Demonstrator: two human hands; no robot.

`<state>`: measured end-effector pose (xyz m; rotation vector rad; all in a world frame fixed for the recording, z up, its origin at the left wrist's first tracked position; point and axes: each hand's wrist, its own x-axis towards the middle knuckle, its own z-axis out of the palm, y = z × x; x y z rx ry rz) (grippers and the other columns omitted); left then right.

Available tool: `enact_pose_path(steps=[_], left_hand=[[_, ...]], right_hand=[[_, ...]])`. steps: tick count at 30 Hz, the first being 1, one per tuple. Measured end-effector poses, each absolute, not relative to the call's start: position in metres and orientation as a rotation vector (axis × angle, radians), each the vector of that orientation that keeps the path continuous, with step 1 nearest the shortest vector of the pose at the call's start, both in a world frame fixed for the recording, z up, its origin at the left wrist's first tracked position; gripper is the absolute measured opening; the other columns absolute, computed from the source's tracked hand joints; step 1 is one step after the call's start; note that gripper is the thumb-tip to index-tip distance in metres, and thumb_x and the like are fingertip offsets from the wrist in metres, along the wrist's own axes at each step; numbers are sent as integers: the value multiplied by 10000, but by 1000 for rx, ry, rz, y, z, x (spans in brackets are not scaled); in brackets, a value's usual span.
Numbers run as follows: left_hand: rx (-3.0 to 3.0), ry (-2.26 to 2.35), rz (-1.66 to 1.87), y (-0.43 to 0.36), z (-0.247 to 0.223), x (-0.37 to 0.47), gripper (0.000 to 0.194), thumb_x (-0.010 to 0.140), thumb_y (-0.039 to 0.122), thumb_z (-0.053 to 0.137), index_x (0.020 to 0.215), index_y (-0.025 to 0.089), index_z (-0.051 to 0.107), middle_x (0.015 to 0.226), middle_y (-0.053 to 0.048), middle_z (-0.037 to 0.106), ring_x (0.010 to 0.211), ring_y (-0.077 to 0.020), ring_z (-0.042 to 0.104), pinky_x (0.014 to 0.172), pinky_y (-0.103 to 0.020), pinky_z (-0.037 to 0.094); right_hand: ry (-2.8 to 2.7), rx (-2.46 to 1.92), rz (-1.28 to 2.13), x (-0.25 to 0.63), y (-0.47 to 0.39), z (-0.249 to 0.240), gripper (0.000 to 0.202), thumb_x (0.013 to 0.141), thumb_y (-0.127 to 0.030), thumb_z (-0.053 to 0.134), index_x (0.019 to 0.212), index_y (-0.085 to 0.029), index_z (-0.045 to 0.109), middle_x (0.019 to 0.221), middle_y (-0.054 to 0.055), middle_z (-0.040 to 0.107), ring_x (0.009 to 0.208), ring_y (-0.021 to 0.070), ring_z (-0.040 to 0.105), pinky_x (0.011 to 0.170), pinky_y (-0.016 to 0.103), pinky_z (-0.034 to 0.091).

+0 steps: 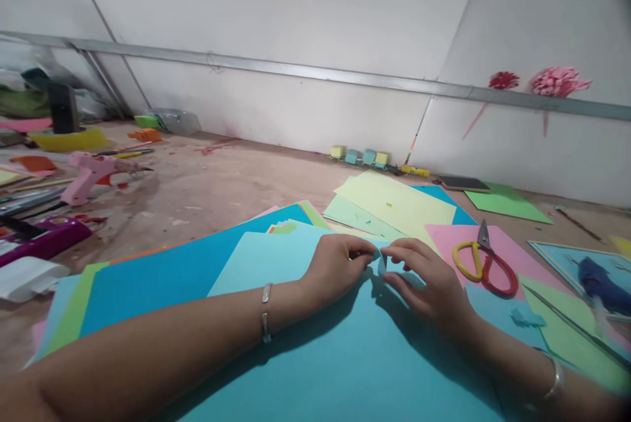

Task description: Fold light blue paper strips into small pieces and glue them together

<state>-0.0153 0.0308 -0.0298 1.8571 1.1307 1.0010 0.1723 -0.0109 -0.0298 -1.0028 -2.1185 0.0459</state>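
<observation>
A small blue paper piece [382, 263] stands upright between my two hands, above a large light blue sheet [315, 369]. My left hand [342, 267] is closed, thumb and index fingertips pinched at the left edge of the piece. My right hand [428, 277] has its fingers curled round the piece's right side, index fingertip at its top and thumb near its bottom. To the right, scissors [486, 261] with one yellow and one red handle lie on pink paper [444, 238]. Small blue paper scraps [527, 318] lie beyond my right wrist.
Coloured sheets [162, 290] spread left of my hands. A pink glue gun [89, 175] and purple tool [54, 236] lie far left. Small yellow and blue blocks [359, 156] stand by the wall. Long tweezers [576, 323] and a dark blue object [601, 284] are at right.
</observation>
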Motion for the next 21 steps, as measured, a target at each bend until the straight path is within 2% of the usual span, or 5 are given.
enact_pose_path(steps=[3,6,15,18,21], left_hand=[[1862,1121,966,29,-29,-15,222,748,55,628,793,193,796,721,-8,766,676,-155,669,701,-272,520],[1882,1061,960,28,-31,-14,220,749,41,648,779,200,797,735,-16,759,698,-153,671,692,-267,518],[2021,1127,868,31,-34,-14,185,723,78,732,806,228,801,762,-19,738,713,-160,656,688,-280,504],[2097,1127,756,30,-35,-15,220,740,68,668,839,216,796,765,-24,733,729,-180,654,682,-295,498],[2191,1139,796,29,-34,-15,392,693,-54,529,902,176,768,841,-46,713,812,-190,645,751,-311,507]], right_hand=[[-2066,-1097,256,172,-10,-30,195,855,-187,642,1050,-182,645,968,73,648,735,151,605,605,276,559],[-2022,-1149,328,171,-11,-28,181,831,-185,654,1013,-189,652,959,67,650,739,156,600,602,281,553],[-2136,-1064,199,174,-9,-28,100,846,-150,641,937,-178,674,855,51,704,749,163,657,651,285,556],[-2197,-1025,108,176,-7,-29,111,862,-133,606,918,-180,690,867,59,717,763,161,677,661,272,563],[-2266,-1021,47,177,-5,-28,135,870,-133,569,894,-186,691,858,58,719,731,155,680,640,261,561]])
